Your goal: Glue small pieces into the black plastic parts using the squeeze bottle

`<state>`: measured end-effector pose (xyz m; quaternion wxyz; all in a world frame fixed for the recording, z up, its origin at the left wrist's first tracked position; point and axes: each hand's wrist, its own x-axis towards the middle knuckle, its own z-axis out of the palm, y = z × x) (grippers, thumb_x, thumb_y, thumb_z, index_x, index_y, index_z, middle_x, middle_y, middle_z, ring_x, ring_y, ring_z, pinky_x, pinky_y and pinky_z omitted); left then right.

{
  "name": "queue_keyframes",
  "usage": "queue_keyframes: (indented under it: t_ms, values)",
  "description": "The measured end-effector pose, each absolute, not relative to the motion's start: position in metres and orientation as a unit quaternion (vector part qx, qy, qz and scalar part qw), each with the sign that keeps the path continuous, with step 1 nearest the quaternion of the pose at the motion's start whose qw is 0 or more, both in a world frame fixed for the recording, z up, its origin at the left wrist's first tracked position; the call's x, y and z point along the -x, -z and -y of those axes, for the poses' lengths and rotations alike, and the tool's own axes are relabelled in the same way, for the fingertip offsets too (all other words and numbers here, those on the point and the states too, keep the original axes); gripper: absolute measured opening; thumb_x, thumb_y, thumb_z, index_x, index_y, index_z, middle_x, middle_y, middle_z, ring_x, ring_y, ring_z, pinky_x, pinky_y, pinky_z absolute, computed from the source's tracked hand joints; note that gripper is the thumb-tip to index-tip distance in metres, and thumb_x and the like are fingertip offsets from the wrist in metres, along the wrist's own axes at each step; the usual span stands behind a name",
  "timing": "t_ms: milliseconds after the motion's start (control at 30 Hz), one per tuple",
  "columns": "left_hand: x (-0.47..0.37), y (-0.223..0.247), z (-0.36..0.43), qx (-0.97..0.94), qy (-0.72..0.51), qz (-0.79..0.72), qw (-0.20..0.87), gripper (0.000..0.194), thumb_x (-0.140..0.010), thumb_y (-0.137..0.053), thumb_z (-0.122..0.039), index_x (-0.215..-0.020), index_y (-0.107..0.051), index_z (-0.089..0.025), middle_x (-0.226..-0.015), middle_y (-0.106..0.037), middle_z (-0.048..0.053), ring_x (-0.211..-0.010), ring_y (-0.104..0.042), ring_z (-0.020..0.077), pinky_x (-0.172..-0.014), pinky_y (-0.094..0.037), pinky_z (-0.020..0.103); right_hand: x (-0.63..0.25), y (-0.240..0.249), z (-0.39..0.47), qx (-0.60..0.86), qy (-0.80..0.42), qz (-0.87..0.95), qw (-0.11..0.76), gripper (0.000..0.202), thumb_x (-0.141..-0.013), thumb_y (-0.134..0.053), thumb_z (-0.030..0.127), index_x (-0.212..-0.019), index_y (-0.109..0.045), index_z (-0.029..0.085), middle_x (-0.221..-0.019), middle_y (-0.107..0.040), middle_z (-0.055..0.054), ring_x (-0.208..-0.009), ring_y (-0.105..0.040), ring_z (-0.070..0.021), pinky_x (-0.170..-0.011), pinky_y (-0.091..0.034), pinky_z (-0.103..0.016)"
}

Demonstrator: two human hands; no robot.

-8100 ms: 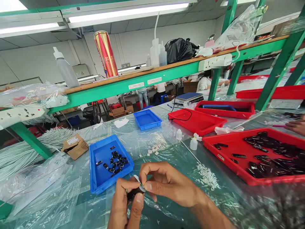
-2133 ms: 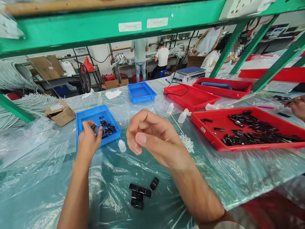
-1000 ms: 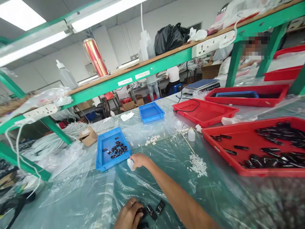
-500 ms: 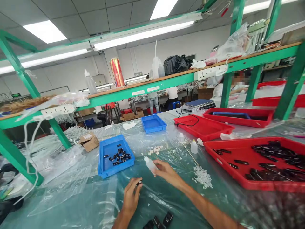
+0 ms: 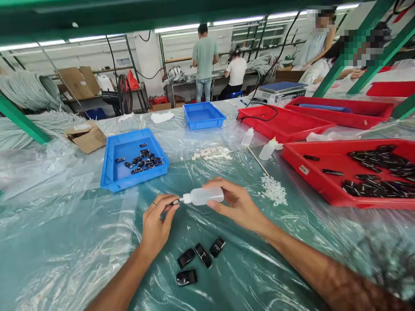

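Note:
Between the fingertips of my left hand (image 5: pixel 159 219) is a small black part (image 5: pixel 175 202) with a pale end facing right. My right hand (image 5: pixel 234 202) grips a translucent squeeze bottle (image 5: pixel 207 195), tipped on its side, its nozzle at the black part. Whether nozzle and part touch cannot be made out. Nearer to me, several glossy black pieces (image 5: pixel 203 255) lie on the plastic-covered table (image 5: pixel 106 242). Small white pieces lie in a pile (image 5: pixel 274 190) to the right of my right hand, and flat pale bits (image 5: pixel 212 153) lie beyond the bottle.
A blue tray (image 5: pixel 108 166) with small black parts stands at left, another blue tray (image 5: pixel 204 125) farther back. Red trays (image 5: pixel 311 183) line the right side, the nearest with black pieces. Two small bottles (image 5: pixel 267 149) and a thin stick (image 5: pixel 258 161) lie near them. People are in the background.
The view has tilted down. My right hand has turned the bottle sideways and brought its nozzle to the black part in my left hand. More of the black pieces on the table now shows.

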<state>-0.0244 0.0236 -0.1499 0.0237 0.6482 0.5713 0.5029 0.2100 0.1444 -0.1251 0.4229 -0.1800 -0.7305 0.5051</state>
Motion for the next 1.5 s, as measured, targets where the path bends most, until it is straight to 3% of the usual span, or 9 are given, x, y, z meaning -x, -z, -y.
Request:
queue_keyframes:
  t_ms: [333, 567, 833, 1033, 1267, 1500]
  values:
    - [0.02, 0.147, -0.022, -0.678, -0.508, -0.532, 0.002, 0.018, -0.108, -0.07, -0.02, -0.122, -0.078, -0.028, -0.113, -0.086, 0.003, -0.094, -0.083, 0.0168, -0.069, -0.071, 0.025, -0.21, 0.124, -0.134, 0.187, -0.468, 0.754, 0.422, 0.026, -0.093, -0.083, 0.027, -0.118, -0.077, 0.03, -0.108, -0.072, -0.004, -0.087, -0.063, -0.0174, -0.07, -0.054, -0.032]
    - [0.019, 0.145, -0.023, -0.701, -0.482, -0.523, -0.053, 0.016, -0.11, -0.068, -0.02, -0.122, -0.075, -0.029, -0.113, -0.084, 0.001, -0.097, -0.082, 0.0158, -0.074, -0.07, 0.026, -0.214, 0.118, -0.121, 0.169, -0.354, 0.801, 0.453, 0.034, -0.095, -0.08, 0.02, -0.125, -0.073, 0.036, -0.122, -0.076, -0.006, -0.112, -0.072, -0.0253, -0.085, -0.06, -0.042]
    - [0.017, 0.142, -0.023, -0.713, -0.474, -0.515, -0.053, 0.019, -0.108, -0.069, -0.012, -0.122, -0.074, -0.024, -0.115, -0.082, 0.004, -0.1, -0.08, 0.0149, -0.073, -0.069, 0.025, -0.217, 0.118, -0.114, 0.151, -0.293, 0.823, 0.462, 0.037, -0.098, -0.077, 0.016, -0.128, -0.07, 0.037, -0.122, -0.076, -0.006, -0.114, -0.073, -0.0265, -0.091, -0.061, -0.045]
    - [0.018, 0.145, -0.023, -0.72, -0.472, -0.505, -0.065, 0.021, -0.108, -0.069, -0.012, -0.124, -0.074, -0.025, -0.116, -0.082, 0.003, -0.098, -0.081, 0.0149, -0.068, -0.069, 0.023, -0.218, 0.12, -0.119, 0.13, -0.26, 0.828, 0.48, 0.042, -0.095, -0.077, 0.018, -0.132, -0.069, 0.035, -0.119, -0.077, -0.006, -0.106, -0.075, -0.0256, -0.077, -0.063, -0.041]
    - [0.017, 0.142, -0.023, -0.728, -0.462, -0.502, -0.068, 0.019, -0.108, -0.068, -0.011, -0.123, -0.074, -0.022, -0.115, -0.081, 0.004, -0.098, -0.084, 0.0169, -0.069, -0.073, 0.026, -0.217, 0.118, -0.118, 0.088, -0.184, 0.838, 0.506, 0.044, -0.093, -0.076, 0.01, -0.132, -0.071, 0.029, -0.119, -0.076, -0.008, -0.104, -0.075, -0.0241, -0.08, -0.066, -0.041]
    - [0.014, 0.139, -0.022, -0.729, -0.456, -0.507, -0.058, 0.018, -0.111, -0.062, -0.013, -0.122, -0.073, -0.023, -0.117, -0.079, 0.005, -0.101, -0.083, 0.0169, -0.073, -0.073, 0.028, -0.217, 0.121, -0.112, 0.086, -0.135, 0.846, 0.509, 0.05, -0.089, -0.077, 0.006, -0.133, -0.072, 0.029, -0.116, -0.075, -0.008, -0.099, -0.074, -0.025, -0.072, -0.064, -0.04]
